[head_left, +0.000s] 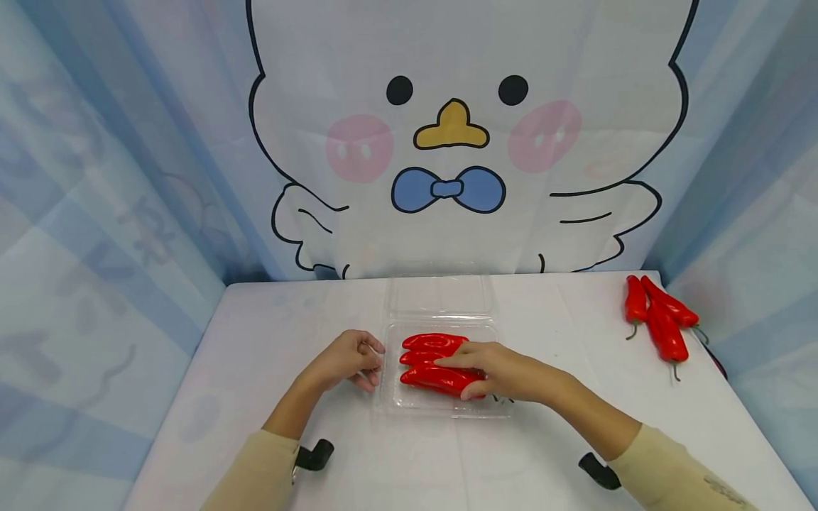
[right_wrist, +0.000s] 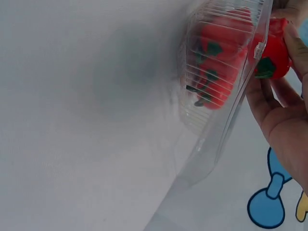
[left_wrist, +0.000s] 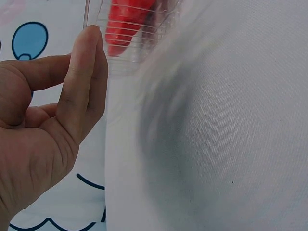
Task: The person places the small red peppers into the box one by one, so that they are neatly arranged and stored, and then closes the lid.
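A clear plastic clamshell box (head_left: 447,410) lies with its lid (head_left: 441,294) folded back. Red peppers (head_left: 434,343) sit side by side in its base, their green stem ends (right_wrist: 211,74) showing through the ribbed wall in the right wrist view. My right hand (head_left: 495,369) reaches in from the right and grips one red pepper (right_wrist: 273,53), which stands above the rim, its far part covered by the fingers. At the box's left side is my left hand (head_left: 350,360), with its fingers (left_wrist: 83,62) extended right at the rim and nothing held.
Three more red peppers (head_left: 664,330) lie together at the table's back right corner. A white cloth covers the table (head_left: 255,341). Behind it hangs a curtain (head_left: 460,241) with a cartoon bird, and blue curtains (head_left: 83,213) flank both sides.
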{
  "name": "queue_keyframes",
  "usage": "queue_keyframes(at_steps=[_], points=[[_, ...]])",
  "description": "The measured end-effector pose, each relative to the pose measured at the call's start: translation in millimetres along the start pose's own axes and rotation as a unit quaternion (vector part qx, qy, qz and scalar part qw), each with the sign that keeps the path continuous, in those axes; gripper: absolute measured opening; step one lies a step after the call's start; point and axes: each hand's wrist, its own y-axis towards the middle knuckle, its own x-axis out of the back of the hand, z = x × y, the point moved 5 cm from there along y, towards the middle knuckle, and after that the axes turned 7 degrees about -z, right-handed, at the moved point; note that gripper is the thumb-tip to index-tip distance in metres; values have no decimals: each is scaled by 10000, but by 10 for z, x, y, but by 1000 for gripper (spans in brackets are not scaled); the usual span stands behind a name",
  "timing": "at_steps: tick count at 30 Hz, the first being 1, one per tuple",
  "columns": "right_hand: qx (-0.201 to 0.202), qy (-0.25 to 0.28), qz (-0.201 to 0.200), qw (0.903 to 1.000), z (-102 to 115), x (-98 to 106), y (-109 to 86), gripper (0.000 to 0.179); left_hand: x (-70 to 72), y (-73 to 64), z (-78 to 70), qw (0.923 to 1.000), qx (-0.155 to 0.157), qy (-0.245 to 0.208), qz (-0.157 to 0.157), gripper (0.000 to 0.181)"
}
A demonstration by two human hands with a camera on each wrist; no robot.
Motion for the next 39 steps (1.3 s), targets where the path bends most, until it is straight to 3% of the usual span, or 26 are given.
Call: queue_keyframes(at_steps=[10, 20, 39], points=[[213, 11, 69, 9997, -12, -100, 14, 58, -1, -11, -10, 10000, -25, -52, 44, 24], [113, -100, 90, 9998, -22, -178, 32, 56, -2, -43, -38, 9998, -167, -9, 96, 26], [626, -257, -362, 9971, 19, -289, 5, 48, 1, -44, -44, 10000, -33, 71, 41, 23]])
